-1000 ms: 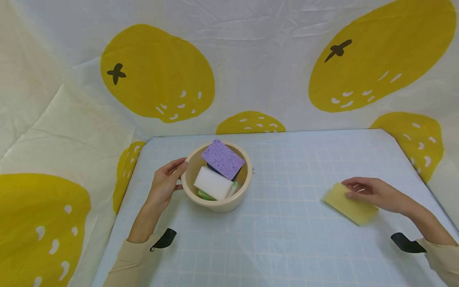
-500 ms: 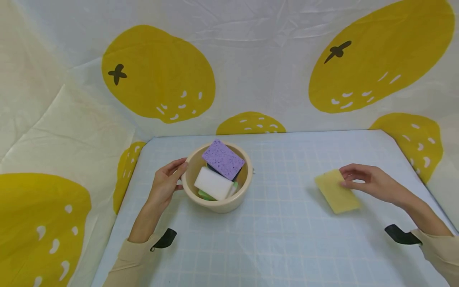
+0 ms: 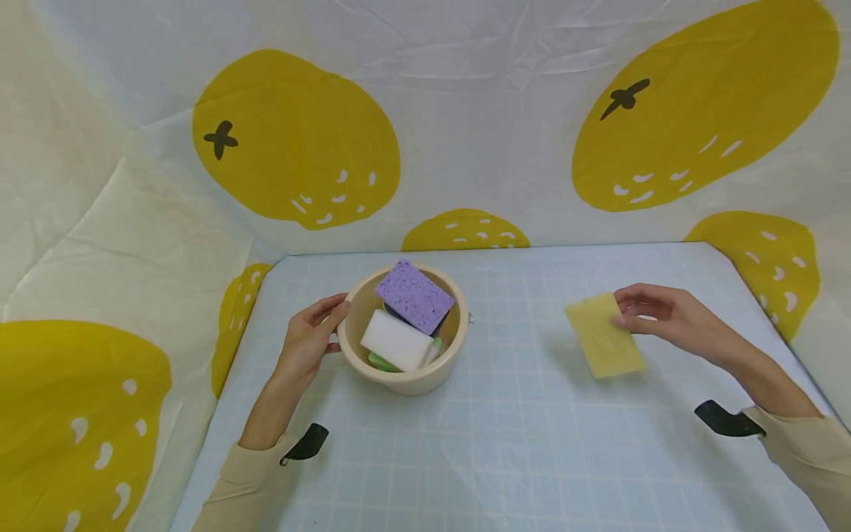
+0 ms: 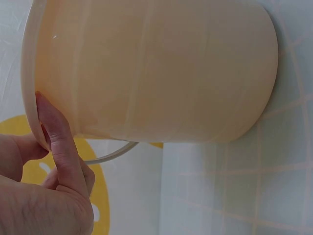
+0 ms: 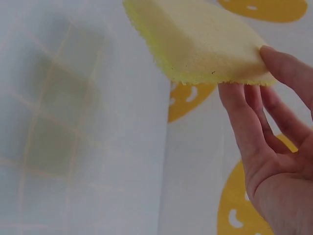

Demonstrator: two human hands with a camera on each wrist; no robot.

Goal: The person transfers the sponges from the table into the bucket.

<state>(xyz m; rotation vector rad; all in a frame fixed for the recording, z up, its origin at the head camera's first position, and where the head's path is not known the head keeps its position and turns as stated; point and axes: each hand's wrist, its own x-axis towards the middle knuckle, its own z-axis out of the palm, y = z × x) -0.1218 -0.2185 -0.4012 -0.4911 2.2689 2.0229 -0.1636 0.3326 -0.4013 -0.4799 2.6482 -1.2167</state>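
A cream bucket (image 3: 425,380) stands on the table at centre left, and my left hand (image 3: 307,336) pinches its rim on the left side. In the left wrist view the thumb and fingers of the left hand (image 4: 58,181) lie on either side of the rim of the bucket (image 4: 161,68). Inside it lie a purple speckled sponge (image 3: 414,295), a white sponge (image 3: 395,340) and something green (image 3: 382,363) partly hidden beneath. On the right, my right hand (image 3: 671,321) pinches a yellow sponge (image 3: 605,340) by its edge, lifted above the table, as the right wrist view confirms.
The table (image 3: 518,443) has a pale blue cloth with a white grid. Behind it rises a white curtain (image 3: 485,133) printed with large yellow fruit, which also runs along both sides. A thin bucket handle (image 4: 115,154) shows in the left wrist view.
My right hand has raised the yellow sponge off the table and carried it left and away from me, turning it more upright. The left hand and bucket have stayed in place.
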